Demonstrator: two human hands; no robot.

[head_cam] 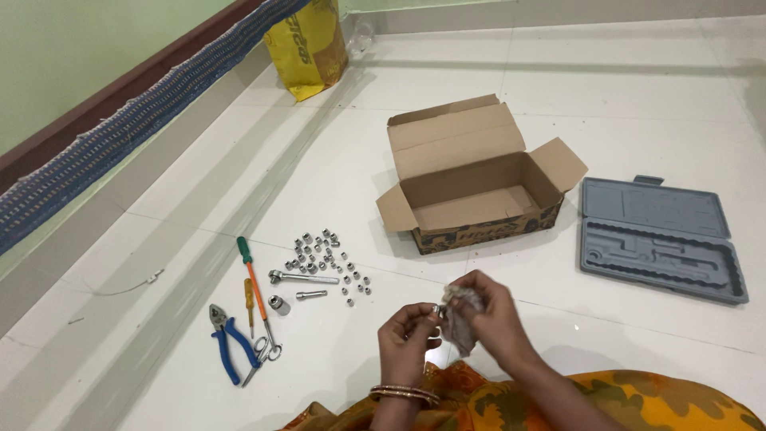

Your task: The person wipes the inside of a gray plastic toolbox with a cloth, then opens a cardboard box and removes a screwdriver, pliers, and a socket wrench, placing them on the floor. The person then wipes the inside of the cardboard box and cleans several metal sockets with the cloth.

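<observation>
A: Far left on the white floor (558, 88), what's laid out?

B: Blue-handled pliers (227, 339), then a small yellow screwdriver (249, 303), small scissors (267, 349) and a green-handled screwdriver (254, 279), all lying roughly along the same near-far line, a bit tilted. Just right of those: a ratchet handle (303, 278) lying left-right, a short extension bar (311, 295) w/ the same axis, one bigger socket (278, 304), and a loose scatter of small sockets (327, 259).

A: And the hands?

B: Centre-bottom. Left hand (408, 339), bangles at the wrist, fingers pinched shut on a small metal socket (438, 310). Right hand (491, 315) is closed round a crumpled cloth (461, 319), which is pressed against that socket. So the socket sits between the two hands, touching both the left fingertips and the cloth.

A: Which way does the socket lie from each hand?

B: Right of the left hand's fingertips, left of the right hand's. Left hand grips it directly; right only reaches it thru the cloth.

A: Its long axis? Which way does it point?

B: Too small and half hidden to tell for sure. Looks approx. left-right, open end toward the cloth, but can't confirm.

A: Further right?

B: Open cardboard box (479, 191), flaps up, beyond the hands. Then a grey moulded tool case (661, 239), open, far right, long axis left-right. Both well apart from the hands.
</observation>
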